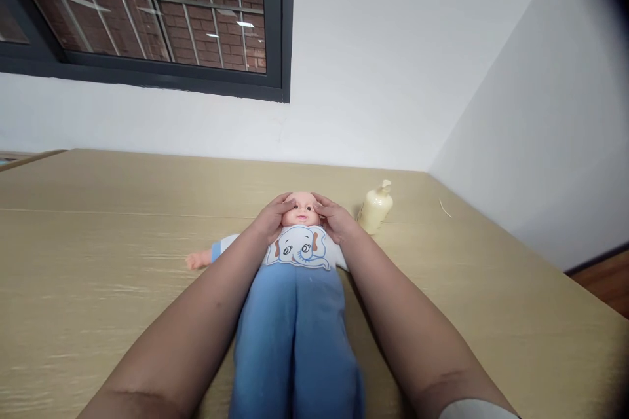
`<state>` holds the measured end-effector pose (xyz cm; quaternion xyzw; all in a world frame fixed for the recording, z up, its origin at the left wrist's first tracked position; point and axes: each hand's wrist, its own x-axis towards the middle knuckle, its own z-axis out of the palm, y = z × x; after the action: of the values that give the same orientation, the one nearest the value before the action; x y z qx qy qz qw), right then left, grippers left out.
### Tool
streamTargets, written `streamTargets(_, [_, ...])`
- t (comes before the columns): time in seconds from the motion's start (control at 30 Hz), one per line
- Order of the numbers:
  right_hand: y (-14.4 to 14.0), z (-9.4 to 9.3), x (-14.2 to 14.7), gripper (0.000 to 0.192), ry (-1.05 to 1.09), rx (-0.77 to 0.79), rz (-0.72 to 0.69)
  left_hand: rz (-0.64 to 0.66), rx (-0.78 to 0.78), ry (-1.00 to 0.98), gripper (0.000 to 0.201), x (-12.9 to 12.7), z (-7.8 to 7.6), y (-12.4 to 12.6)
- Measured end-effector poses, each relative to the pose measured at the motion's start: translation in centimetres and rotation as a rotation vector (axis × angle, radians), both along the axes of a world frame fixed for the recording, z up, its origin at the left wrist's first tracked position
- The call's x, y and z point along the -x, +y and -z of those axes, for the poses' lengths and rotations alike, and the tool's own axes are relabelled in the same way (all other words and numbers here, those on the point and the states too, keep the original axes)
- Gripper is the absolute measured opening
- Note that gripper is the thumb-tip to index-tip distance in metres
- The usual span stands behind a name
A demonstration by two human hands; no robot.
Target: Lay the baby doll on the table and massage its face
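**Left hand (274, 217) and right hand (336, 218) cup the head of a doll (297, 294)**

The doll lies face up near the middle of the table (491, 294), its head toward the white wall (383, 59) and its legs toward the person. The hands press against opposite sides of its head, fingers extended and gently curved rather than closed, with the thumbs resting near the eyes. The doll wears a white top bearing an elephant design (299, 249) and blue trousers (295, 334). One doll arm (199, 259) sticks out past the person's left forearm; the other is mostly hidden behind the right forearm. A cream pump bottle (375, 211) stands near the right hand, with a thin pale strip (445, 208) farther right. A barred window (196, 13) sits above, to the left.
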<state>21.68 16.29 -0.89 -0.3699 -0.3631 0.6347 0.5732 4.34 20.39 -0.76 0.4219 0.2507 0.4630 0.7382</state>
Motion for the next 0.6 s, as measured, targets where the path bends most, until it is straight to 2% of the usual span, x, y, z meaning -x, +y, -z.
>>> streamTargets(0.07, [-0.2,-0.2,-0.1,0.054,0.011,-0.01,-0.015,0.013,0.006,0.005,0.051,0.2,0.0,0.0])
streamTargets(0.17, [-0.2,0.0,0.1,0.059,-0.027,-0.023,0.025,-0.002,0.007,0.02,0.053,0.2,-0.2,-0.1])
streamTargets(0.3, [0.6,0.8,0.9,0.067,-0.205,-0.064,0.15,-0.096,-0.002,0.088,0.047,-0.1,-0.6,-0.7])
streamTargets(0.4, [1.3,1.2,1.3,0.07,-0.24,-0.062,0.188,-0.157,-0.006,0.143,0.043,-0.3,-1.1,-1.2])
streamTargets(0.6, [1.4,1.3,1.2,0.057,-0.207,-0.061,0.187,-0.156,0.002,0.153,0.042,-0.5,-0.8,-0.9])
